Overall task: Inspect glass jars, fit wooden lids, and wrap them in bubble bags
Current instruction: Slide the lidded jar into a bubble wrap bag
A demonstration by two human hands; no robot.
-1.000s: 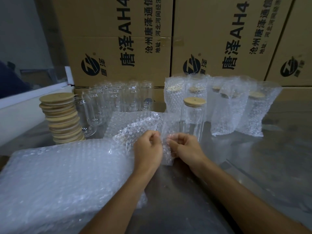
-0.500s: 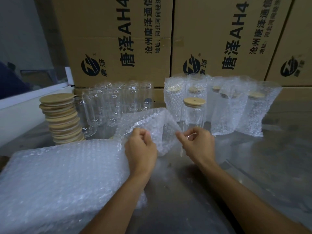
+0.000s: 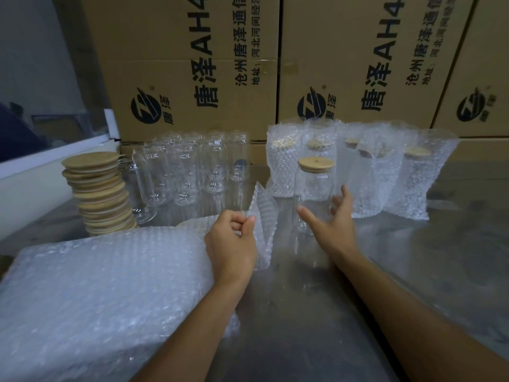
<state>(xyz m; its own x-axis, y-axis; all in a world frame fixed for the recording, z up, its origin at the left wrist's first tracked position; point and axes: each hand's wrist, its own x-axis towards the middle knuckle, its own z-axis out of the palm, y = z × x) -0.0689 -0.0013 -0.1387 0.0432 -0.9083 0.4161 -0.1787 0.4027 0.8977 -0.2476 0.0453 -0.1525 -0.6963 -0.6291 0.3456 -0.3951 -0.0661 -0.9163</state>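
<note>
A: So, what is lying closest to us?

B: A big pile of bubble bags (image 3: 91,293) is sitting low on the left, on the shiny grey table (image 3: 440,271).

A: What are the hands doing?

B: The left hand (image 3: 230,244) is pinching one bubble bag (image 3: 261,216) by its edge and holding it up. The right hand (image 3: 327,221) is wide open, with fingers spread, and it is reaching around the jar with a lid (image 3: 314,194). It is just touching the glass, I think, but not squeezing it.

A: Where is that jar standing?

B: It is standing up straight on the table, just in front of the wrapped jars (image 3: 385,172).

A: How is it going to feel?

B: I am guessing hard, smooth and slippery. Glass is easy to break, so holding it round the middle is looking safest. The bag is looking soft, light and floppy, so holding its open edge is best.

A: And farther back?

B: Bare jars (image 3: 187,172) are standing in a bunch, next to a leaning stack of wooden lids (image 3: 99,194) on the left. Big brown boxes (image 3: 192,64) are filling the wall behind it all.
</note>
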